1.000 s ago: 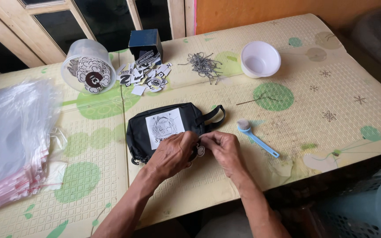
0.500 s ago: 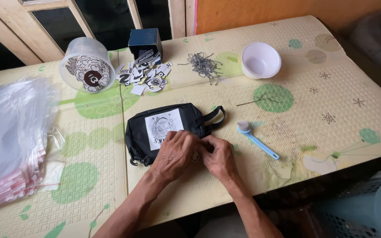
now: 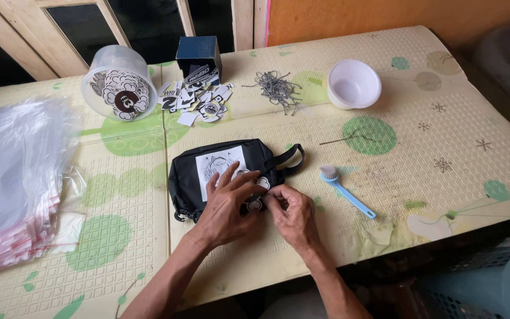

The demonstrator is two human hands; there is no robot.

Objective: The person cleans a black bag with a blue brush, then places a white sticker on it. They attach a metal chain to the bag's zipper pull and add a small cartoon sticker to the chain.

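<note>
A black zip pouch (image 3: 187, 171) with a white printed patch and a side strap lies on the yellow-green patterned mat (image 3: 385, 177). My left hand (image 3: 226, 204) rests flat on the pouch's front, fingers spread over it. My right hand (image 3: 290, 215) is at the pouch's lower right edge, fingertips pinched on a small black-and-white tag (image 3: 256, 204) attached there. A second small white tag shows just above the fingers.
A blue-handled brush (image 3: 346, 191) lies right of the pouch. Farther back are a white bowl (image 3: 353, 84), a heap of thin metal chains (image 3: 277, 90), loose stickers (image 3: 199, 100), a dark blue box (image 3: 198, 54) and a clear tub (image 3: 119, 90). Clear plastic bags (image 3: 13, 177) are stacked left.
Both hands have shifted slightly toward the pouch's lower right corner; my left hand now lies farther over the pouch front. The pouch itself has barely moved.
</note>
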